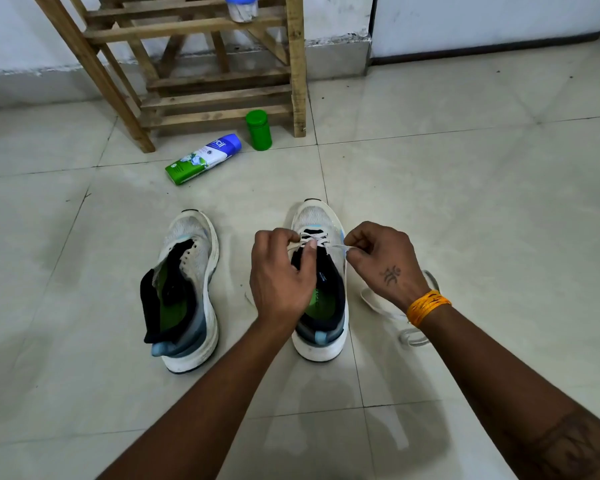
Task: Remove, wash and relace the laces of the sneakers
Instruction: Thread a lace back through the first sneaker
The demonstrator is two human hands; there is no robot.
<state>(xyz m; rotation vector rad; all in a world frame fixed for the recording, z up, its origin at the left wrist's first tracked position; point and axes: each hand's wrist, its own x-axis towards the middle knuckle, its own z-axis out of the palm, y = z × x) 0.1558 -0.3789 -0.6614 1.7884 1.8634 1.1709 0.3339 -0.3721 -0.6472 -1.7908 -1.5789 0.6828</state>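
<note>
- The lace [313, 237] is the thing to watch: it crosses only the lowest eyelets near the toe of the right shoe [321, 282], which stands on the floor [465, 202] between the person's arms.
- The left hand [281, 271] curls its fingers and thumb over the left side of the eyelet row, pinching the lace or the eyelet flap; I cannot tell which.
- The right hand [381, 261] pinches the lace tip between thumb and fingertips, just beside the right eyelet row, with a short run drawn taut towards the shoe.
- Slack lace loops on the floor behind the right wrist, so this looks like relacing at an early stage; unlacing nearly finished would look much the same.
- To do it well, I would say: steady the flap with the left hand, feed the tip squarely through the next eyelet, pull the slack flat without twisting, and keep both ends even.
- The left shoe [184, 289] stands just beside, with no lace, tongue flopped open.
- Further off, near the foot of a wooden rack [219, 88], a bottle [205, 159] lies on its side and a green jar [258, 129] stands upright.
</note>
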